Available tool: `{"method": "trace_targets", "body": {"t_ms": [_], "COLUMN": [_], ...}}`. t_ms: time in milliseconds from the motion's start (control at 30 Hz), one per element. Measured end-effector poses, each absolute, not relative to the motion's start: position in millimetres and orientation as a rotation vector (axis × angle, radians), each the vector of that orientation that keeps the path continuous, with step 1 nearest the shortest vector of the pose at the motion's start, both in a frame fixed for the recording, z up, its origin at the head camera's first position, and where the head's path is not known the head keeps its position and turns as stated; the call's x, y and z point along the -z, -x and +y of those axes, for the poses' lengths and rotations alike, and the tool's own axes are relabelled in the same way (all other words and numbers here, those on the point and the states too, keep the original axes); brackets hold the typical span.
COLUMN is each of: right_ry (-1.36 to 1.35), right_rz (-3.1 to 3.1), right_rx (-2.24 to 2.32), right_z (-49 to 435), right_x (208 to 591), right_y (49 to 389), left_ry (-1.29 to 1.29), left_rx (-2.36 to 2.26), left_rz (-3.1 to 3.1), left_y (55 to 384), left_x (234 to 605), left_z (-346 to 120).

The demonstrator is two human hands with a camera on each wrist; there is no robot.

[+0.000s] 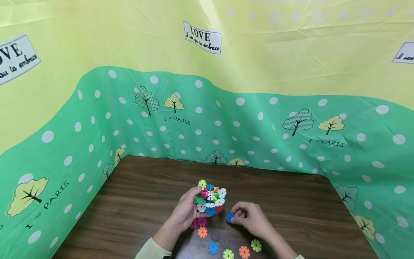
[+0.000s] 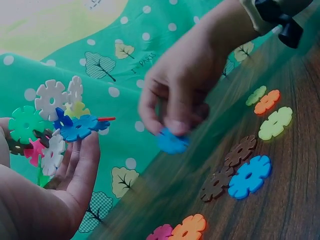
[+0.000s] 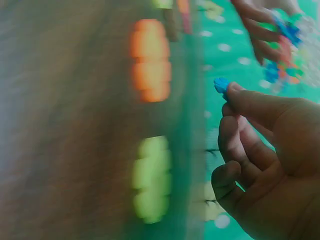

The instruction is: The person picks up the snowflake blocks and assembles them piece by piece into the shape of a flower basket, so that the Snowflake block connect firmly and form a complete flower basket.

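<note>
My left hand (image 1: 185, 209) holds a cluster of interlocked snowflake discs (image 1: 210, 196) above the table, in white, blue, green, pink, yellow and other colours. In the left wrist view, fingers (image 2: 82, 175) support the cluster from below, and a green disc (image 2: 27, 124) and a white disc (image 2: 51, 100) stand out on it. To the right, my right hand (image 1: 252, 217) pinches a single blue disc (image 1: 229, 217) between thumb and fingertips. That blue disc (image 3: 221, 86) is apart from the cluster in the right wrist view.
Loose discs lie on the dark wooden table (image 1: 148, 187) near its front: an orange disc (image 1: 202, 232), a blue one (image 1: 213, 247), yellow-green ones (image 1: 256, 245), pink ones and brown ones (image 2: 216, 184). A green and yellow printed curtain (image 1: 181, 136) surrounds the table's back and sides.
</note>
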State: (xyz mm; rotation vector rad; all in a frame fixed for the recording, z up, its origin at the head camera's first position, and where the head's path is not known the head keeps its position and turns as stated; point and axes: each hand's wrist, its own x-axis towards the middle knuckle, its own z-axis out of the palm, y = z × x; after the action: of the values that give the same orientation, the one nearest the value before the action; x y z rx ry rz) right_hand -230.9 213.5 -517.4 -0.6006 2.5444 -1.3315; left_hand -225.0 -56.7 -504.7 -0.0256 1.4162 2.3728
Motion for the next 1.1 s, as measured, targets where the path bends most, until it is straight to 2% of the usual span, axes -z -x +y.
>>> {"method": "trace_targets", "body": {"t_ms": [333,467,633,1100], "right_ry": [0.366,0.369,0.429,0.338], "right_rz": [2.608,2.583,2.596,2.614], "right_rx": [1.769,1.905,1.947,1.935], "right_z": [212,206,197,194], "right_x": [490,486,487,487], "right_y": [243,244,245,242], "left_ry": [0.031,0.052,0.080,0.001], "left_rx": [-2.321,-2.310,-2.324,-2.307], "left_rz": [1.498,1.503,1.504,1.505], "left_y": [225,225,226,222], "left_x": [510,511,511,512], "left_z": [-52,-49,-49,-41]}}
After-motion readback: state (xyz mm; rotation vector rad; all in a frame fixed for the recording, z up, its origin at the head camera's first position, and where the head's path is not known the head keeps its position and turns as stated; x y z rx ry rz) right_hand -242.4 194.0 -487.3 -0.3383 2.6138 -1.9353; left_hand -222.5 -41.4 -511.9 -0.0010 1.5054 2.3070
